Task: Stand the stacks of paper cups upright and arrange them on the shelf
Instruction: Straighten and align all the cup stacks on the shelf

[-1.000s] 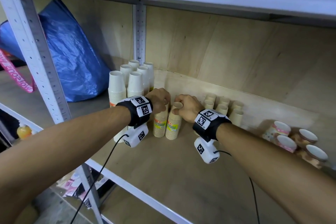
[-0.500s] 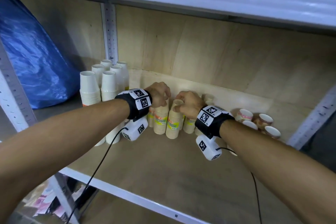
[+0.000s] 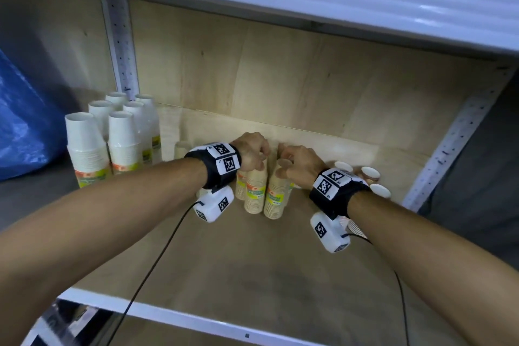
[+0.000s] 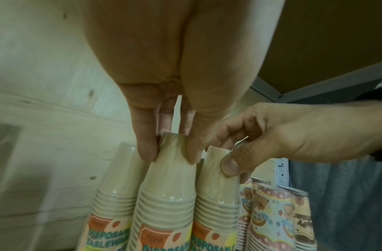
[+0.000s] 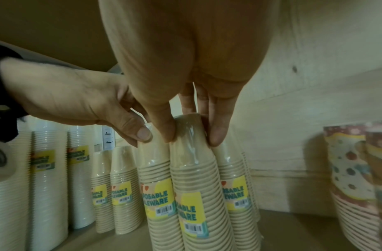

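In the head view the left hand (image 3: 251, 150) covers the top of one tan stack (image 3: 255, 191), and the wrist bands hide the tan stacks behind them. The patterned cups (image 3: 370, 173) at 3 o'clock show only their rims past the right wrist. In the left wrist view the labels (image 4: 157, 241) are cut off at 6 o'clock. The blue bag (image 3: 19, 126) runs off at 9 o'clock.

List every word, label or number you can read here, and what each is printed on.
"DISPOSABLE TABLEWARE": yellow label on the wrapped kraft-brown paper cup stacks, partly cut off by neighbouring stacks.
Barcodes and small print on those labels: too small to read.
White cup stack labels: blurred.
Patterned cup stacks: lettering unreadable.
Wristband markers: codes, no words.
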Motion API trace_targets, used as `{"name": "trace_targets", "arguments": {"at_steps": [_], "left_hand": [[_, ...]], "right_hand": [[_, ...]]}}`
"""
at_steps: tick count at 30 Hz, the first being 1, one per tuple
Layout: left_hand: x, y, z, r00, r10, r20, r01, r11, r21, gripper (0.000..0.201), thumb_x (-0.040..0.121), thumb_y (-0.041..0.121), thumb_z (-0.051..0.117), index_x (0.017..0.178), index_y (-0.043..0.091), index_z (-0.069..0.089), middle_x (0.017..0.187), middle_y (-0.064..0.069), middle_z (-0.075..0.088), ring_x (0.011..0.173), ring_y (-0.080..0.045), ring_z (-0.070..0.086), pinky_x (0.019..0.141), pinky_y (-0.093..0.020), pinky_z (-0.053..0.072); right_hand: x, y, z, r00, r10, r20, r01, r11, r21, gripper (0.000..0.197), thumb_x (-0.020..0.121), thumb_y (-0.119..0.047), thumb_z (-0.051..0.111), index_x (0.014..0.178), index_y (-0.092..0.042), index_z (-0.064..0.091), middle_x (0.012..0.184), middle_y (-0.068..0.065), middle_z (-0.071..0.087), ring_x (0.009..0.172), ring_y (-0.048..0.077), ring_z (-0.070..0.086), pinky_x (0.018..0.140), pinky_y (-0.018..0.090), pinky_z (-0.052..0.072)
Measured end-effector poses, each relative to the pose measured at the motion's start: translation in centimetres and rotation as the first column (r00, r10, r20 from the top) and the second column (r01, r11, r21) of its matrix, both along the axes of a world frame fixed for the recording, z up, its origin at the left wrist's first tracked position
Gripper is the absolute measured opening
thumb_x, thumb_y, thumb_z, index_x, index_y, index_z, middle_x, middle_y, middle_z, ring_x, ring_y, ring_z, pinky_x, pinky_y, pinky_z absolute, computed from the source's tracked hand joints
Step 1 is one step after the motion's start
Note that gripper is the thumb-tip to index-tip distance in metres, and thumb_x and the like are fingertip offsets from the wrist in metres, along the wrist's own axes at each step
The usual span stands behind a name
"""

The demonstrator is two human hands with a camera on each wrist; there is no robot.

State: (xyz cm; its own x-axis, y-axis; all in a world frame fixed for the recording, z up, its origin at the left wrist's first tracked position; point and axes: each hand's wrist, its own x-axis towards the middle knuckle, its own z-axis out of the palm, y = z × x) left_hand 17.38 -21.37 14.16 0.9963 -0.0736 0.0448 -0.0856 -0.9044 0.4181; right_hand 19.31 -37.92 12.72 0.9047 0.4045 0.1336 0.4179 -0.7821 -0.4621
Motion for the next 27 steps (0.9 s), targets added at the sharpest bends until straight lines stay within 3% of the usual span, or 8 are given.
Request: {"name": "trace_targets", "arguments": {"at_steps": [2,4,8,14,17,21,23,27], "left_hand": [[0.2,-0.4,-0.2,1.000,-0.021,-0.002,0.021,1.000,-0.005,0.044,0.085,0.013,0.073,0.127,0.014,0.061,0.128,-0.006,0.058,0.110,-0.023,0.058,0.080,-0.026,0.046],[0.5,-0.8,-0.4,0.999,-0.032,-0.002,0.032,0.999,-0.012,0.044,0.084,0.013,0.074,0.126,0.014,0.062,0.128,-0.006,0.058,0.110,-0.022,0.058,0.080,-0.026,0.046],[1.2,-1.2,-0.8,0.999,-0.047,0.002,0.047,0.999,-0.007,0.039,0.083,0.013,0.075,0.121,0.014,0.065,0.123,-0.005,0.061,0.100,-0.018,0.057,0.078,-0.025,0.046],[1.8,-1.5,-1.4,0.997,-0.075,0.004,0.075,0.996,0.043,0.034,0.083,0.015,0.075,0.115,0.010,0.067,0.115,-0.006,0.063,0.093,-0.017,0.055,0.080,-0.028,0.050],[2.0,-1.5,-1.7,0.997,-0.081,-0.002,0.081,0.995,0.056,0.033,0.083,0.017,0.075,0.114,0.010,0.068,0.112,-0.005,0.062,0.092,-0.017,0.054,0.077,-0.027,0.047],[2.4,-1.7,-1.8,0.996,-0.084,-0.005,0.084,0.995,0.061,0.034,0.082,0.017,0.076,0.115,0.012,0.067,0.109,-0.003,0.061,0.092,-0.016,0.053,0.075,-0.026,0.043],[2.5,-1.7,-1.9,0.997,-0.083,-0.005,0.083,0.995,0.049,0.035,0.082,0.017,0.076,0.116,0.011,0.066,0.108,-0.002,0.060,0.091,-0.015,0.052,0.074,-0.025,0.042],[2.5,-1.7,-2.0,0.997,-0.082,0.000,0.082,0.996,0.039,0.037,0.082,0.017,0.076,0.117,0.012,0.066,0.101,0.002,0.055,0.091,-0.014,0.052,0.074,-0.024,0.041]], "right_hand": [[0.3,-0.3,-0.4,1.000,-0.027,0.001,0.027,0.999,-0.022,0.027,0.077,-0.022,0.072,0.102,-0.014,0.065,0.094,0.001,0.064,0.087,0.018,0.057,0.067,0.025,0.044],[0.6,-0.5,-0.8,0.999,-0.036,-0.007,0.035,0.999,-0.032,0.027,0.076,-0.024,0.072,0.101,-0.016,0.065,0.093,0.001,0.064,0.085,0.018,0.058,0.063,0.026,0.042],[1.1,-1.0,-1.4,0.999,-0.032,-0.029,0.031,0.999,-0.025,0.017,0.075,-0.021,0.072,0.087,-0.018,0.061,0.076,-0.006,0.055,0.078,0.017,0.055,0.055,0.024,0.036],[1.9,-1.5,-1.8,0.999,-0.030,-0.038,0.031,1.000,0.006,0.026,0.074,-0.018,0.072,0.069,-0.028,0.049,0.069,-0.012,0.050,0.076,0.016,0.053,0.060,0.024,0.036],[2.1,-1.5,-1.9,0.999,-0.021,-0.043,0.021,1.000,0.021,0.017,0.075,-0.018,0.072,0.080,-0.024,0.058,0.073,-0.013,0.052,0.077,0.014,0.054,0.061,0.023,0.038],[2.3,-1.6,-1.9,0.999,-0.008,-0.045,0.010,1.000,0.030,0.023,0.074,-0.018,0.072,0.096,-0.017,0.065,0.086,-0.004,0.062,0.085,0.018,0.060,0.071,0.027,0.046],[2.4,-1.7,-1.9,0.999,-0.005,-0.050,0.006,1.000,0.024,0.025,0.074,-0.018,0.072,0.098,-0.017,0.065,0.092,0.000,0.065,0.088,0.019,0.061,0.075,0.030,0.048],[2.4,-1.8,-1.8,0.999,-0.003,-0.053,0.004,1.000,0.014,0.021,0.074,-0.017,0.071,0.092,-0.021,0.063,0.082,-0.003,0.060,0.085,0.020,0.061,0.072,0.030,0.047]]}}
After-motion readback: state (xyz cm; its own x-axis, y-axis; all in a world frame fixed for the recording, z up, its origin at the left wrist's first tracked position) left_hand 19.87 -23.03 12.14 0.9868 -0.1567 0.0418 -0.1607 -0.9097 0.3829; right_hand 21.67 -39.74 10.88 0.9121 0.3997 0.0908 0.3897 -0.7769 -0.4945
